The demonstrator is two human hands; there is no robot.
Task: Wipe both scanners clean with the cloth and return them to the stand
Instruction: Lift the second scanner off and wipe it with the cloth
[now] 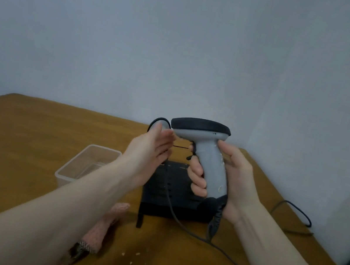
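My right hand (238, 179) grips the handle of a grey scanner (210, 161) with a black head, held upright above the black stand (166, 197). Its coiled cable (215, 221) hangs from the handle's base. My left hand (150, 149) is raised just left of it, fingers extended and holding nothing, fingertips near the scanner's nose. The second scanner (161, 123) shows only as a dark-rimmed head behind those fingertips; whether they touch it I cannot tell. The pink cloth (106, 224) lies crumpled on the wooden table (17, 153), partly under my left forearm.
A clear plastic tub (86, 164) stands left of the stand. A thin cable (180, 222) runs from the stand across the table to the right. Another dark cable (294, 211) loops near the table's right edge by the wall. Small crumbs (127, 255) lie near the front.
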